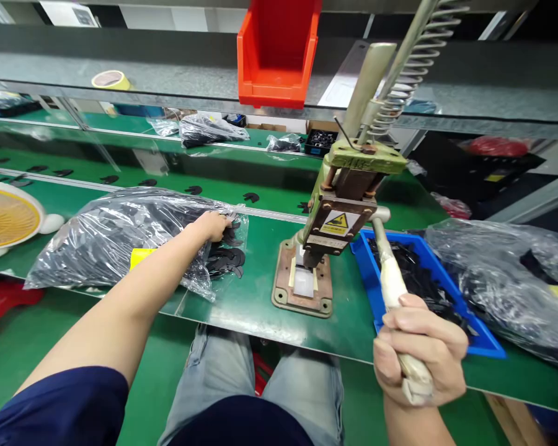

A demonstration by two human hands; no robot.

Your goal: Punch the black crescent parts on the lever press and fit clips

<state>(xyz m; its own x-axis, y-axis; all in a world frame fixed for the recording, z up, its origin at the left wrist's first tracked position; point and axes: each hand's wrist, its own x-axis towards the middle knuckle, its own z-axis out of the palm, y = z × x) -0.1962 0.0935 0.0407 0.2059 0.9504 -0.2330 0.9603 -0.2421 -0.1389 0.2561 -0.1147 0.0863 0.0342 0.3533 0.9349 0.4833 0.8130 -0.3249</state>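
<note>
Fingers at the Bag Mouth and Around the Lever

Your left hand's fingers [224, 224] reach to the open mouth of the plastic bag [121, 229], left of centre, by the loose black pieces [225, 260]; whether they grip one cannot be told. Your right hand [421, 350], lower right, is clenched around the wrapped lever [393, 279] of the green press [339, 204], which stands on the bench [255, 303] beside a blue tray [486, 341].

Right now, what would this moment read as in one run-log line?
left hand: at black pieces by plastic bag's mouth | right hand: around lever | blue tray: right of press, holding black parts
</note>
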